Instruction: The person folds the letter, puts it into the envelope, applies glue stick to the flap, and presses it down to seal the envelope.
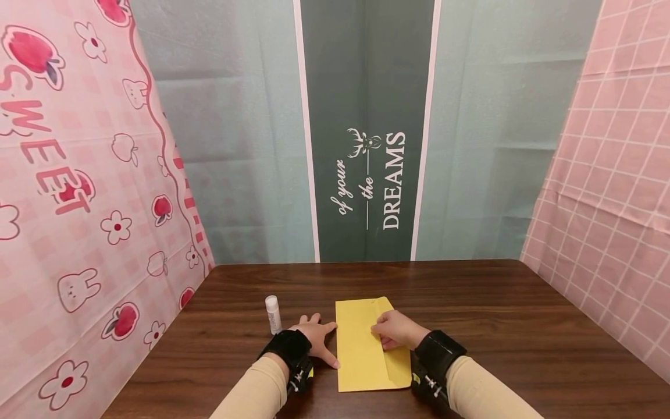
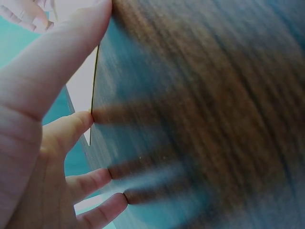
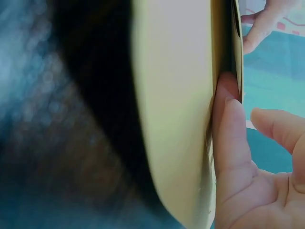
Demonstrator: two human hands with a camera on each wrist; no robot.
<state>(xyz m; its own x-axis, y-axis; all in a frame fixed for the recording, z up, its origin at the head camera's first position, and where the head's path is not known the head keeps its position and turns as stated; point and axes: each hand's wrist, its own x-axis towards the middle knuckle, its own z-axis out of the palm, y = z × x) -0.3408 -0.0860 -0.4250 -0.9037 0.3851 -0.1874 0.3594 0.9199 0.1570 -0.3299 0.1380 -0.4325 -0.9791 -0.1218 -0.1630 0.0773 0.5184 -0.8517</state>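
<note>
A yellow envelope [image 1: 358, 355] lies flat on the wooden table, its flap [image 1: 396, 366] folded out to the right. My left hand [image 1: 316, 337] rests with fingers spread at the envelope's left side, thumb and index fingertip right at its edge. The left wrist view shows the other fingertips [image 2: 102, 176] down on the table. At the opening beside the flap, my right hand [image 1: 400, 330] pinches the envelope's upper layer. Seen from the right wrist, fingers [image 3: 233, 138] reach into the gap under that layer, while the thumb [image 3: 274, 121] is on its outer side.
A white glue stick [image 1: 273, 315] is on the dark wooden table [image 1: 497, 326], just beyond my left wrist. Pink patterned cloth [image 1: 78, 233] hangs at the left, pink checked cloth [image 1: 607, 233] at the right. A green curtain [image 1: 366, 87] hangs behind the table's far edge.
</note>
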